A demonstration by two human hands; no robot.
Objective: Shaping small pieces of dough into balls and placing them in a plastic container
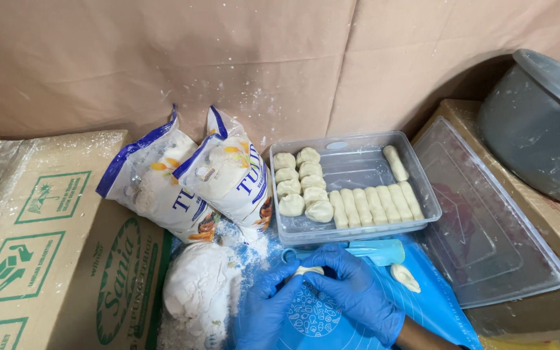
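Both hands wear blue gloves and meet over a blue mat (pixel 445 304) at the bottom centre. My left hand (pixel 264 311) and my right hand (pixel 358 291) pinch a small pale dough piece (pixel 308 270) between their fingertips. A large lump of white dough (pixel 199 291) lies just left of my left hand. Another small shaped dough piece (pixel 405 277) rests on the mat right of my right hand. Behind the hands stands a clear plastic tray (pixel 358 165) holding several shaped dough pieces in rows.
Two blue-and-white flour bags (pixel 192 181) lean against the tan backdrop. A cardboard box (pixel 40 240) fills the left. A clear lid (pixel 487 227) lies right of the tray on another box, with a grey bowl (pixel 539 129) behind. A light blue scraper (pixel 380 249) sits by the tray.
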